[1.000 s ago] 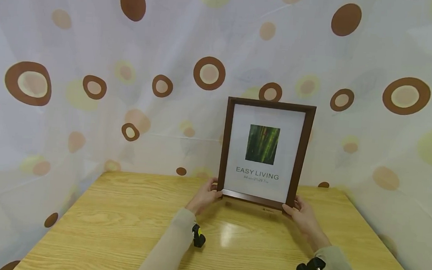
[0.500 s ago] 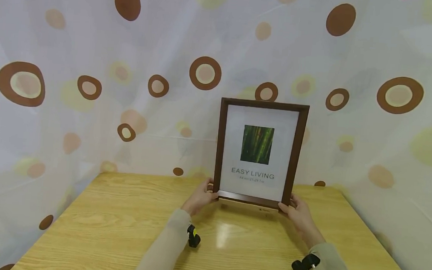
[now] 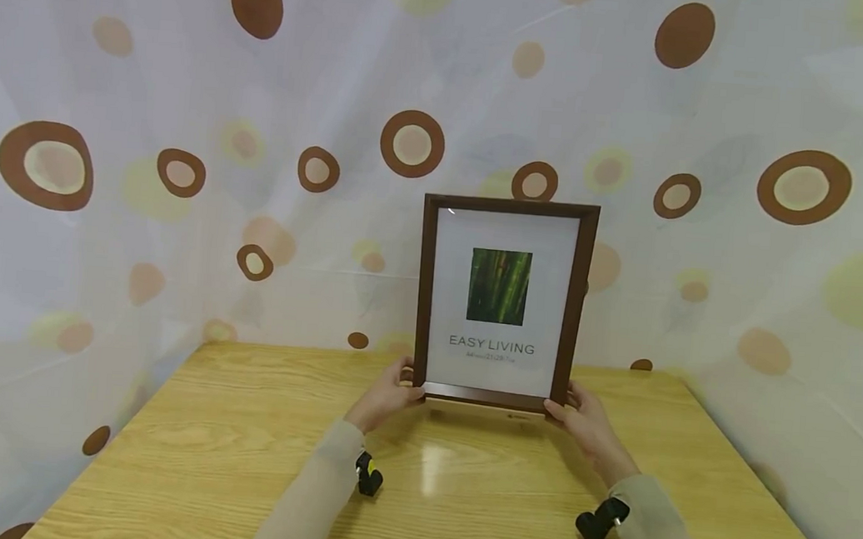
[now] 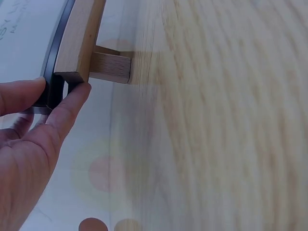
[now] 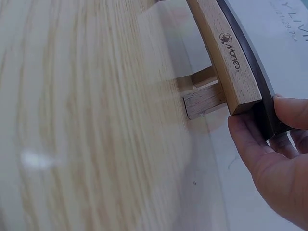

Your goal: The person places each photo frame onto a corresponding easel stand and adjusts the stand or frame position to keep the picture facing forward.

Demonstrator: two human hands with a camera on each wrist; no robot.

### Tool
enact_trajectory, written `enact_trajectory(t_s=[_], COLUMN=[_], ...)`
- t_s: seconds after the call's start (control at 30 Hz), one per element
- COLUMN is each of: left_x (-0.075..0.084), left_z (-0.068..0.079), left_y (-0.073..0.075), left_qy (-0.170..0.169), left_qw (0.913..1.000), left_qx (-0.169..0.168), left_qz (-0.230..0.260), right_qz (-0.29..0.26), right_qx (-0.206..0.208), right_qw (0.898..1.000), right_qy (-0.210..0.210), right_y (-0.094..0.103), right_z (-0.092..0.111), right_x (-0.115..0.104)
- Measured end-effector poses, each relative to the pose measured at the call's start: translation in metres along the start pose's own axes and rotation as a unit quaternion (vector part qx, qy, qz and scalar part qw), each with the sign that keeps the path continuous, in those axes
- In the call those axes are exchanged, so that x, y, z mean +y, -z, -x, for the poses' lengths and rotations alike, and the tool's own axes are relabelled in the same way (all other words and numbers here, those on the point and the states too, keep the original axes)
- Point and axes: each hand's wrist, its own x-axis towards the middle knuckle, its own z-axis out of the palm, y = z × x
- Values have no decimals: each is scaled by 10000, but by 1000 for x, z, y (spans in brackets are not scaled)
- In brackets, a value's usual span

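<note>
A dark brown picture frame (image 3: pixel 496 395) stands almost upright near the back of the table, showing a green bamboo print and the words EASY LIVING. Beneath its bottom edge runs the bar of a small wooden easel (image 5: pixel 228 57), with a short foot (image 4: pixel 110 67) on the tabletop. My left hand (image 3: pixel 383 398) pinches the frame's lower left corner, thumb in front; a finger touches the easel bar's end. At the lower right corner, my right hand (image 3: pixel 587 429) grips likewise, its thumb on the front and a finger by the bar. The frame hides most of the easel.
A light wood table (image 3: pixel 238 456) with a glossy surface lies under everything. Behind it and along both sides hangs a pale curtain (image 3: pixel 341 63) with brown and beige dots. Each sleeve carries a black wrist camera (image 3: pixel 602 522).
The picture frame has shifted left and come more level, and both hands have moved left with it, keeping hold of its lower corners. The head view has also turned slightly.
</note>
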Motion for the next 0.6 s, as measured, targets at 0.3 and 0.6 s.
enact_trajectory(t_s=[0.3,0.6], left_x=[-3,-7], left_z=[8,16], left_y=[9,24], left_qy=[-41,-93], left_qw=[9998,9997], left_qx=[88,16], left_qz=[-188,-225], right_qz=[-29,-15], right_qx=[-127,-200], right_qw=[9999,9997], right_qy=[52,106], right_y=[-7,-20], right_z=[-5,-11], right_x=[-3,-4])
